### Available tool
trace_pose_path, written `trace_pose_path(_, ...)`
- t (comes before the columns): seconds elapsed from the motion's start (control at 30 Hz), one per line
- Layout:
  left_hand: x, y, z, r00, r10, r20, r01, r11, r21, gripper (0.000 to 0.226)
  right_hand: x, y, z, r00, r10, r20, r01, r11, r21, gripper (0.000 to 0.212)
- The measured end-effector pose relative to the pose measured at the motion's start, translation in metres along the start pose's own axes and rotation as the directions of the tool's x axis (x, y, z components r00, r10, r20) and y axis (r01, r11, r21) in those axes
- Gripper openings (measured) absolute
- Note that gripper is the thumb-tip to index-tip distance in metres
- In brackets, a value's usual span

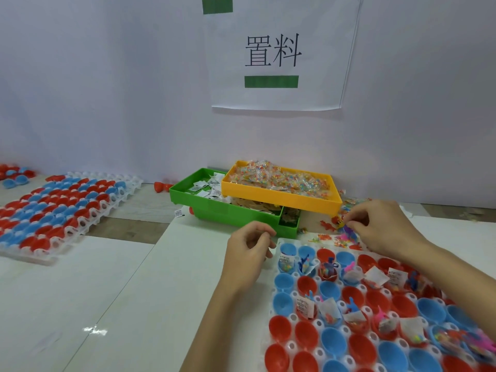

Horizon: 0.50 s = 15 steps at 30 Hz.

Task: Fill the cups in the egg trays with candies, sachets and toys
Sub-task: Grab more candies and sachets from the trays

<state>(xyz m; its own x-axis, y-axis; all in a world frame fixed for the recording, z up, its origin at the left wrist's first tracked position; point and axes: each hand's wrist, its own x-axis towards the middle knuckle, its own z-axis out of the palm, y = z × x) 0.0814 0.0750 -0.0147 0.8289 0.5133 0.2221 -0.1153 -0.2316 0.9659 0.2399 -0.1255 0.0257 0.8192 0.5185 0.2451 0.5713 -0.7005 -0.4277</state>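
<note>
- The near egg tray (279, 244), clear plastic, lies at lower right on the white table (134, 291); its red and blue cups (306, 287) are too many, and too far cut off by the frame edge, to count.
- Several cups in the tray's middle rows hold white sachets (304, 307) and small coloured toys (303, 261); the left column and nearest rows show bare cups.
- The left hand (249, 251) hovers at the tray's far-left corner, fingers loosely curled; whether they hold anything cannot be told.
- The right hand (386, 226) reaches past the tray's far edge, fingertips pinching at a loose pile of small toys (335, 229) on the table; the forearm covers part of the tray.
- Two bins stand behind: a yellow bin (281, 201) heaped with candy packets, resting on a green bin (214, 210) of white sachets.
- A second egg tray (88, 221) of red and blue cups lies far left.
- One paper sign (273, 55) hangs on the white wall.
</note>
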Motion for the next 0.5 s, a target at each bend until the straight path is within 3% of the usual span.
trace_pose_path(0.17,0.004,0.015,-0.001,0.994,0.043,0.103,-0.048,0.998,0.043,0.020,-0.010,-0.021,-0.010,0.997,-0.072,0.016,0.070,0.993,0.097,0.011)
trace_pose_path(0.33,0.008,0.028,0.004,0.968,0.061,0.244,-0.076,0.996,0.049,0.012,-0.020,-0.060,-0.007,0.983,-0.178,0.052,0.136,0.883,0.450,0.018)
trace_pose_path(0.5,0.011,0.025,-0.003,0.985,0.036,0.167,-0.027,0.998,-0.055,0.012,-0.020,-0.082,0.000,0.982,-0.191,0.017,0.144,0.796,0.588,0.021)
